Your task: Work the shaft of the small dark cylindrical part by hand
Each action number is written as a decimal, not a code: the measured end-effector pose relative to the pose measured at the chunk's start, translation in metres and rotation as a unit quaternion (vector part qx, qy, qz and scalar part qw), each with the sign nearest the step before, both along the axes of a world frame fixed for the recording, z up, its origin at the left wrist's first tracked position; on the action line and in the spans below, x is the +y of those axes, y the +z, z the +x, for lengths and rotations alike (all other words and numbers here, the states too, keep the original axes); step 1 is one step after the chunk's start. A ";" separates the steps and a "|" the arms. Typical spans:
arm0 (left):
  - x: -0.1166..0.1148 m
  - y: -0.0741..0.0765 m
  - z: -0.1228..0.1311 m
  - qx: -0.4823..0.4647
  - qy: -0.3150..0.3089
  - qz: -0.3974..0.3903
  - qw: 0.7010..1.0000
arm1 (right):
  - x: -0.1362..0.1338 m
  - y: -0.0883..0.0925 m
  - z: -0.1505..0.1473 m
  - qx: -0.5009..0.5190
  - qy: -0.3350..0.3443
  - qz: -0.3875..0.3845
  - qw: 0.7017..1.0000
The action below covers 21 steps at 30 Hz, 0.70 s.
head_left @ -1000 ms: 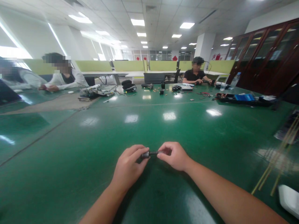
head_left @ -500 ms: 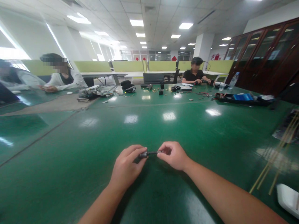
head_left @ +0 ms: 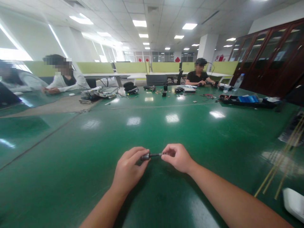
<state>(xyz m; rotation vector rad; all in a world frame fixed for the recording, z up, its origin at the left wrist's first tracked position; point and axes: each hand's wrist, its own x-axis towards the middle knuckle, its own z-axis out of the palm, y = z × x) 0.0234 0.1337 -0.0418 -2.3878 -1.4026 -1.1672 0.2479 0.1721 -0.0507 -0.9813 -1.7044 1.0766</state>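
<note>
Dark tool [head_left: 151, 155], with a thick cylinder at its left end and a thin shaft running right, lies level between two bare hands in the near middle of the scene. Beneath it spreads a green table [head_left: 95, 142], its near edge out of view. A dark wooden cabinet [head_left: 273, 60] stands at the far right, cut off by the border. Three people sit at the far side, and the body of the person at far left [head_left: 26, 79] is cut by the left border. On the far right of the table, a black tray-like thing [head_left: 229, 100] bears something blue; the smaller clutter left of it is hard to identify. Thin yellowish sticks [head_left: 263, 184] slant at near right, blurred towards their upper ends, and a white object [head_left: 294, 202] beside them runs out of the picture.

Both forearms leave through the bottom of the view. The left hand [head_left: 130, 167] is clamped on the cylinder, thumb on the near side and fingers on the far side, hiding its left end. The right hand [head_left: 178, 158], well apart from the other, pinches the shaft's right end; its fingertips cover the tip. Only the middle stretch of shaft is bare. Whether the tool touches the tabletop cannot be told.
</note>
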 end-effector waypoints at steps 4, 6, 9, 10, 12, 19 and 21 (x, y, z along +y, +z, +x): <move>0.001 -0.001 0.000 -0.001 0.001 0.000 1.000 | -0.001 0.001 0.000 0.009 -0.001 -0.007 1.000; 0.001 0.000 -0.001 -0.002 0.003 -0.001 1.000 | 0.000 0.002 0.001 0.032 0.007 -0.025 0.999; 0.000 0.001 -0.001 -0.012 0.008 -0.005 1.000 | 0.005 0.000 0.004 0.140 0.034 -0.090 0.986; 0.000 0.002 -0.001 -0.018 0.009 -0.007 1.000 | 0.008 -0.001 0.005 0.192 0.038 -0.113 0.974; 0.001 0.003 -0.001 -0.031 0.013 -0.011 0.999 | 0.012 -0.004 0.006 0.268 0.042 -0.147 0.951; 0.000 0.009 0.001 -0.048 0.056 0.008 0.997 | 0.012 -0.008 -0.001 0.219 0.066 -0.161 0.960; -0.002 0.011 0.003 -0.068 0.064 0.004 0.996 | 0.009 -0.008 -0.002 0.172 0.090 -0.150 0.969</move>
